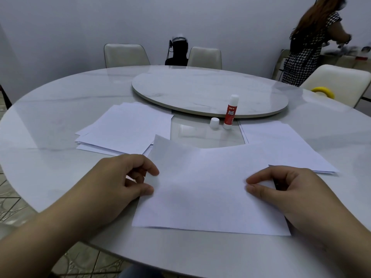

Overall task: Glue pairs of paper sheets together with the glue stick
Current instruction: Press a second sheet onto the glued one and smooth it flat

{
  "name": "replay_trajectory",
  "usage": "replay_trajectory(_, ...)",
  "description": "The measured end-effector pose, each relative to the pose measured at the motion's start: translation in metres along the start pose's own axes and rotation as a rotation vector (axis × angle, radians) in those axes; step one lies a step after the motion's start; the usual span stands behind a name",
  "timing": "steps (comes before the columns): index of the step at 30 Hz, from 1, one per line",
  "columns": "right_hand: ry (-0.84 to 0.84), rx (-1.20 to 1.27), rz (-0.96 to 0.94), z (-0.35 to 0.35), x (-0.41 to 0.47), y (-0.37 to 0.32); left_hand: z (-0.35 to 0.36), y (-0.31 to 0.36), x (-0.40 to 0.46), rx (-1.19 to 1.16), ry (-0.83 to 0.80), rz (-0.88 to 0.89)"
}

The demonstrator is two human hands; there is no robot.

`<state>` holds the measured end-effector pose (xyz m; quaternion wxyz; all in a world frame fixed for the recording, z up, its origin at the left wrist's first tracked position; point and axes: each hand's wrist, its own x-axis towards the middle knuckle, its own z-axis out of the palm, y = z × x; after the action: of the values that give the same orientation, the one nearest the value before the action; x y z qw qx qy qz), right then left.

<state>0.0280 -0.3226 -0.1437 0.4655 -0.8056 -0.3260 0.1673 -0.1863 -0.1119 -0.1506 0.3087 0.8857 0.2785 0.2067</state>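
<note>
On the table (pixel 60 109), the sheet (pixel 208 189) lies lengthwise along the near edge. The left hand (pixel 112 183) and right hand (pixel 291 189) pinch its ends. The uncapped glue stick (pixel 230 112) stands straight beyond, nearer the right hand.

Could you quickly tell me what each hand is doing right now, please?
Left hand: pinches the left edge of the paper sheet between thumb and fingers.
Right hand: fingers curled, pinching the same sheet at its right edge.
</note>
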Motion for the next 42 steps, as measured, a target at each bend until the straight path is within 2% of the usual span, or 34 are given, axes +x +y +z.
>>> replay_trajectory(10,0.017,-0.025,0.01,0.002,-0.004,-0.003,0.003,0.001,-0.005,0.093,0.009,0.092)
replay_trajectory(15,0.037,-0.041,0.015,0.003,-0.005,-0.005,0.005,0.002,-0.007,0.233,0.053,0.111)
replay_trajectory(24,0.105,-0.092,0.017,0.001,-0.005,-0.005,0.005,0.003,-0.006,0.299,0.023,0.105)
replay_trajectory(27,0.235,-0.358,-0.052,-0.005,-0.005,-0.009,0.004,0.005,-0.003,0.328,0.019,0.094)
replay_trajectory(29,0.327,-0.435,-0.181,-0.004,-0.006,-0.019,0.008,0.014,0.001,0.316,0.117,0.12)
replay_trajectory(30,0.32,-0.426,-0.244,0.0,-0.005,-0.025,0.011,0.021,0.004,0.306,0.171,0.145)
replay_trajectory(32,0.159,-0.472,-0.314,0.017,-0.001,-0.031,0.026,0.039,0.013,0.31,0.179,0.201)
replay_trajectory(34,-0.06,-0.598,-0.292,0.04,0.006,-0.027,0.049,0.05,0.023,0.324,0.06,0.176)
replay_trajectory(36,-0.184,-0.684,-0.245,0.055,0.01,-0.021,0.067,0.051,0.031,0.428,-0.095,0.116)
replay_trajectory(38,-0.238,-0.75,-0.226,0.059,0.013,-0.015,0.073,0.045,0.034,0.511,-0.191,0.094)
replay_trajectory(42,-0.248,-0.809,-0.231,0.057,0.014,-0.01,0.072,0.037,0.03,0.561,-0.201,0.104)
